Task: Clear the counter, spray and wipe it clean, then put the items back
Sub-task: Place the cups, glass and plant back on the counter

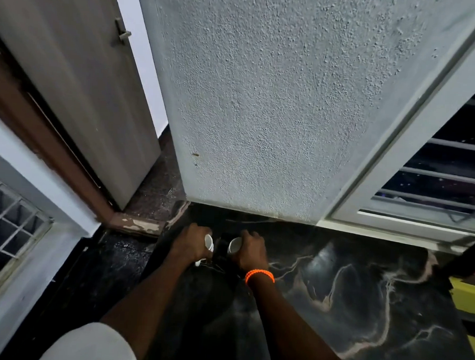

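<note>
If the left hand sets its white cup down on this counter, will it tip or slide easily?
The white cup looks small, rigid and narrow, so it probably tips if bumped. The marble counter looks glossy, so it may slide. It seems light: the left hand holds it alone.

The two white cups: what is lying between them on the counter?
Head view: nothing lies between the left cup and right cup, only bare dark counter.

Both white cups mostly hidden under hands (bases unseen); yellow object cut by right edge
</note>
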